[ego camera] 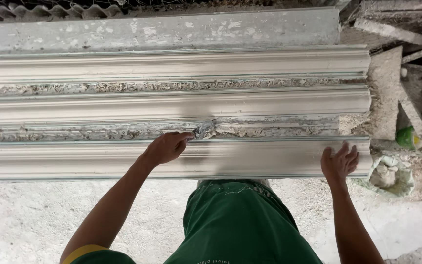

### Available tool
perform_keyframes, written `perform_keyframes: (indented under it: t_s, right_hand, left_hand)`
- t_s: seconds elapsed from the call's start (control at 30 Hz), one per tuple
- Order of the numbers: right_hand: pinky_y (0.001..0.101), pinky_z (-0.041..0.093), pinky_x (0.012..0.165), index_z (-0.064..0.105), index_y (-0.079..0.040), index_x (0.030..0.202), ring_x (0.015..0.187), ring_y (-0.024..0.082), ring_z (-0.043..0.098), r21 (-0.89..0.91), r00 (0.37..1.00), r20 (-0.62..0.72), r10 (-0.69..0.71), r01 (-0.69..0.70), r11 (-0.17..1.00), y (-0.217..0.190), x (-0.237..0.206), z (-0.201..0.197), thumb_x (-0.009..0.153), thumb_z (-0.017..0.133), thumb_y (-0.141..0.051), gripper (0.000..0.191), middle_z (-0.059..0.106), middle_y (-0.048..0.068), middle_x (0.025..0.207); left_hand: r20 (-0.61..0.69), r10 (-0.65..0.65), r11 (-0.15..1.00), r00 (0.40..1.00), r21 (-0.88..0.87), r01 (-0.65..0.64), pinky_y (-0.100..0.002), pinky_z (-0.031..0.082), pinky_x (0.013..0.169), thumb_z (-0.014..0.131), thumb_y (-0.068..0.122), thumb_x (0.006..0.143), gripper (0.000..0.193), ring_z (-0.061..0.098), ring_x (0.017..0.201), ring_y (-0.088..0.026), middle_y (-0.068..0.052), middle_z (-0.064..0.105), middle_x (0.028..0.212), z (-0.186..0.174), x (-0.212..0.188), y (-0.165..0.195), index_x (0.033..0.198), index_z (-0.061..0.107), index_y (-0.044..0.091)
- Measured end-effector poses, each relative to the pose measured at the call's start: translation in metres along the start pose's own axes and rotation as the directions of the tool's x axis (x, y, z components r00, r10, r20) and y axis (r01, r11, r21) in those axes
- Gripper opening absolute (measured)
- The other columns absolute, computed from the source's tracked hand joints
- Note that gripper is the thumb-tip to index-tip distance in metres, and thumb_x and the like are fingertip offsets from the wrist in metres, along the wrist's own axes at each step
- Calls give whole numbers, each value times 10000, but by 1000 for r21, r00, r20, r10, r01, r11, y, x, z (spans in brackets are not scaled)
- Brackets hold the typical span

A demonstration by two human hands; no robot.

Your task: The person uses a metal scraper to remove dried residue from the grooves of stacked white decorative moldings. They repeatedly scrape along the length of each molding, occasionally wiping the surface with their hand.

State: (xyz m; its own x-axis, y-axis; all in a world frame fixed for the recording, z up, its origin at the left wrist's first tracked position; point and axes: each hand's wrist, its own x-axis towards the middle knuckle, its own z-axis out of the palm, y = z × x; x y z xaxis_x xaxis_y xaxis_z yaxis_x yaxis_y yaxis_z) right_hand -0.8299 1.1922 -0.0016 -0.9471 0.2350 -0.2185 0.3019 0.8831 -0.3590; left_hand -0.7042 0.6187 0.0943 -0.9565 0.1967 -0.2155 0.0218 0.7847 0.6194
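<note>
Head view, looking straight down: we see three long white plaster mouldings lying side by side on a bench, and we take the nearest moulding [123,159] as our landmark. It runs from the left edge of the picture almost to the right, and both of the person's hands are on it.

The left hand [168,146] sits at the far edge of the nearest moulding, about halfway along its length. Its fingers are curled in and pinched together around a small dark tool [200,131], whose tip pokes into the rough, crumbly seam [269,129] just beyond that moulding. We cannot tell what kind of tool it is; only its end shows past the fingertips.

The right hand [339,162] lies flat near the right end of the nearest moulding, fingers spread and slightly bent, palm pressed on the smooth surface, holding nothing.

Beyond the seam lies the middle moulding [172,105], and beyond that the far moulding [172,66], with another crusted strip between them. Past the right end of the nearest moulding we see a lump of hardened plaster [389,175] and, farther off, a green bottle [406,137]. On the near side of the landmark, the person's green shorts [235,220] stand over a pale, dusty floor [25,215].
</note>
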Motion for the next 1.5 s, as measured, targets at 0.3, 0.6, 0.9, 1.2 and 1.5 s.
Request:
perform_keyframes:
  t_s: [0.3, 0.6, 0.9, 1.2, 1.5]
  right_hand:
    - [643, -23, 1252, 80, -4, 1626, 1588, 448, -97, 40, 998, 6, 69, -70, 997, -16, -19, 7, 991, 374, -459, 835, -8, 246, 1720]
    - [644, 22, 1251, 240, -67, 1581, 1594, 417, 19, 67, 963, -228, 143, -131, 989, -32, -21, 23, 1069, 329, -461, 653, 164, 193, 1688]
    - [629, 68, 1253, 352, -84, 1551, 1577, 384, 133, 52, 911, -377, 167, -159, 986, -40, -22, 30, 1078, 382, -363, 550, 284, 167, 1655]
    - [612, 64, 1253, 384, -54, 1540, 1570, 390, 148, 52, 907, -389, 161, -153, 987, -44, -22, 26, 1054, 402, -298, 544, 315, 187, 1648]
    - [598, 94, 1269, 426, -63, 1518, 1576, 387, 188, 53, 888, -430, 162, -154, 987, -42, -23, 25, 1038, 422, -275, 525, 372, 152, 1634]
  left_hand:
    - [19, 157, 924, 987, 351, -154, -395, 579, 492, 630, 222, 955, 362, 676, 631, -218, -74, 692, 934, -18, 8, -22, 1312, 677, 261]
    - [227, 149, 822, 962, 512, -248, -389, 566, 489, 630, 310, 981, 325, 658, 576, -218, -73, 656, 810, -16, 22, -36, 1303, 658, 274]
    - [201, 316, 653, 927, 663, -366, -295, 527, 390, 606, 195, 979, 430, 684, 602, -175, -106, 664, 872, 8, 19, -47, 1406, 613, 243]
    - [225, 492, 597, 841, 616, -514, -314, 486, 377, 616, 201, 1006, 381, 617, 540, -156, -102, 640, 880, 21, 64, -24, 1386, 636, 216]
    - [108, 607, 616, 788, 563, -551, -314, 507, 410, 652, 251, 848, 467, 640, 538, -209, -170, 684, 1007, 48, 103, 1, 1315, 649, 267]
